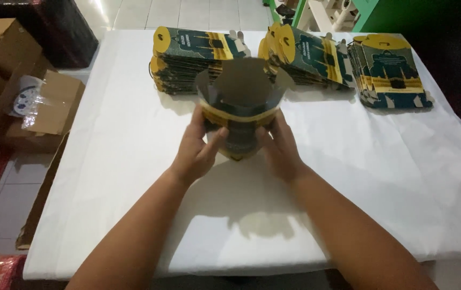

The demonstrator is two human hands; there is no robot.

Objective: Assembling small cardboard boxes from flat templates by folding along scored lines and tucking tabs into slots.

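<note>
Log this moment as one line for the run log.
left hand: holds carton | right hand: holds carton | carton: opened, flaps up | behind: three flat stacks

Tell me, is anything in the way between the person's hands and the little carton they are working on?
Nothing visible is. The left hand and right hand already grip the opened carton from either side, above the white table. The stacks of flat cartons lie behind it, apart.

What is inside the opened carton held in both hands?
The carton shows only its bare grey-brown inner walls and raised flaps; nothing visible lies within. Its bottom is hidden by the front wall, which the left hand and right hand grip.
</note>
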